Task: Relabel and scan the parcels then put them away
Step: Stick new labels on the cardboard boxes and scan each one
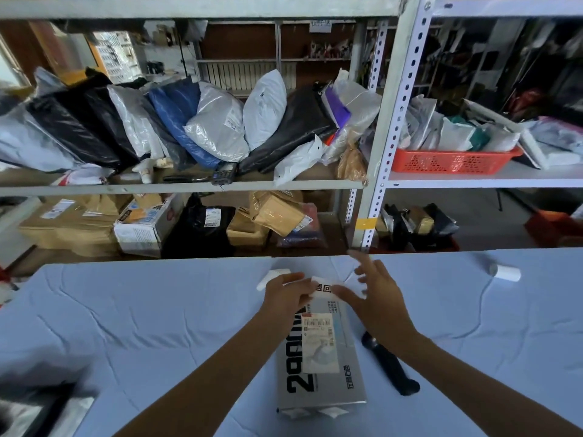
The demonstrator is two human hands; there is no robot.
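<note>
A grey box parcel (pixel 321 373) with large black print and a white shipping label lies on the blue-covered table (pixel 157 326), long side pointing away from me. Above its far end my left hand (pixel 284 294) pinches a small white label (pixel 325 290) printed with a black code. My right hand (pixel 375 291) is beside it with fingers spread, its thumb touching the label's right side. A black handheld scanner (pixel 391 364) rests on the cloth just right of the parcel, under my right forearm.
A white label roll (pixel 504 272) lies at the table's far right, a small white object (pixel 273 277) behind my left hand. Beyond the table stand metal shelves (pixel 375 152) packed with bagged parcels, cardboard boxes, a red basket (pixel 454 160) and a dark handheld device (pixel 224 174).
</note>
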